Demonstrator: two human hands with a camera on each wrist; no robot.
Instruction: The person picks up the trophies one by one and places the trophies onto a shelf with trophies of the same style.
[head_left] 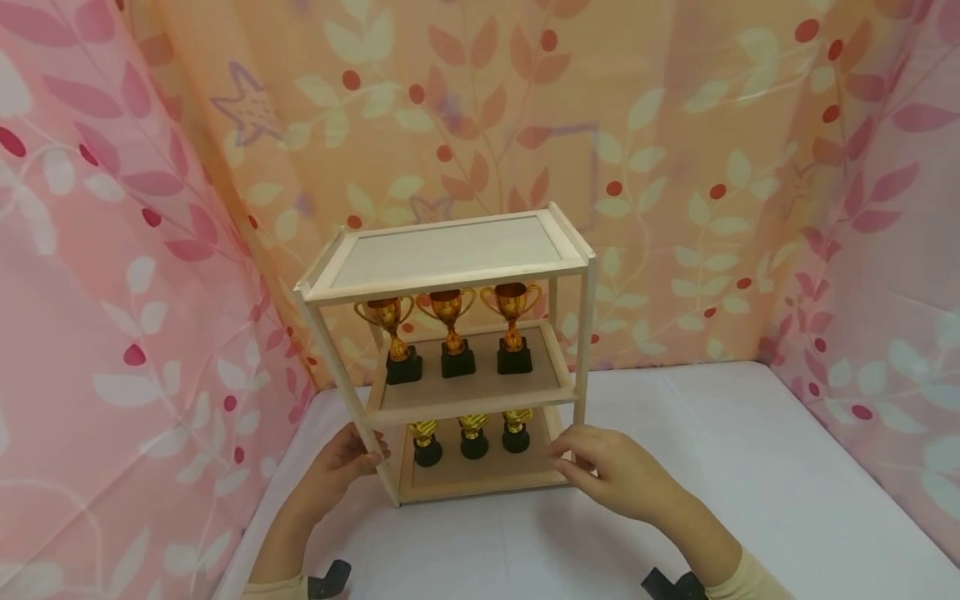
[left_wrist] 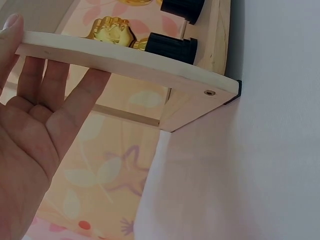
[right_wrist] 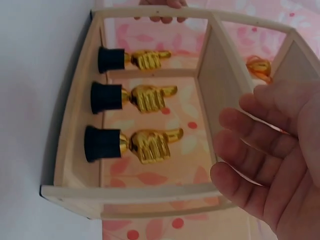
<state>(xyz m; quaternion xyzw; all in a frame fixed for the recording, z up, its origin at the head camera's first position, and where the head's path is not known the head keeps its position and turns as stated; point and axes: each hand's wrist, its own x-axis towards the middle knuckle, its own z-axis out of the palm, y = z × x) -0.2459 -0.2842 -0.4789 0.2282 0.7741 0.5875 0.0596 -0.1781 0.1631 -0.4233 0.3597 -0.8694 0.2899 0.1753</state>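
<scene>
A small three-tier wooden shelf [head_left: 450,283] stands on the white cloth. My left hand [head_left: 341,462] grips its left front post [left_wrist: 135,67] low down, thumb on one side and fingers on the other. Beside the lower right front post [right_wrist: 125,193] is my right hand [head_left: 618,471], its fingers loosely bent and nothing held; whether they touch the wood I cannot tell. Three gold two-handled trophy cups [head_left: 452,312] on black bases line the middle tier. Below them, three gold thumbs-up trophies [right_wrist: 150,97] with round black bases stand in a row.
White cloth [head_left: 690,450] covers the tabletop around the shelf. Behind it hangs an orange leaf-patterned curtain [head_left: 660,208], with pink curtains [head_left: 97,333] at both sides. The shelf's top panel [head_left: 457,248] bears nothing.
</scene>
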